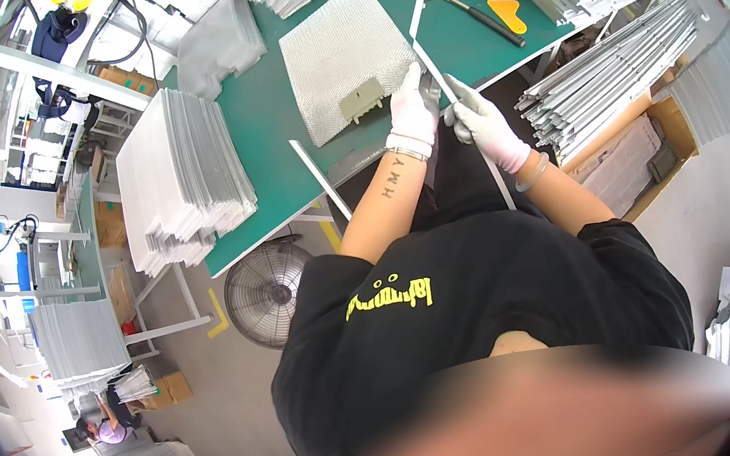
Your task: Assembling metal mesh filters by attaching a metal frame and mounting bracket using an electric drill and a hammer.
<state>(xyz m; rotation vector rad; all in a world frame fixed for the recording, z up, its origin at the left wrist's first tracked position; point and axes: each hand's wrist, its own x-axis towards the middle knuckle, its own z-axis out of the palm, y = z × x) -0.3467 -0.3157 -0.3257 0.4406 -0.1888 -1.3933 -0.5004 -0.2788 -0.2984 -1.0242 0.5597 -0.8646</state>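
Note:
A silvery mesh panel (341, 47) lies on the green worktable (263, 117), with a small grey-beige notched plate (362, 99) on its near edge. My left hand (412, 111), in a white glove with grey fingertips, is closed beside the panel's near right corner; its fingers hide what they grip. In a matching glove, my right hand (482, 120) is closed around a long, thin, pale metal strip (431, 62). This strip slants from the tabletop down past my right hand toward my body. Another pale strip (311, 166) juts over the table's front edge, left of my left forearm.
Right of the panel lie a black-handled hammer (485, 20) and a yellow scraper (507, 16). Stacked mesh panels (182, 169) stand at the table's left. Metal strips (607, 71) are bundled at the right, above a cardboard box (675, 132). A floor fan (270, 291) stands below; another person (115, 431) is far left.

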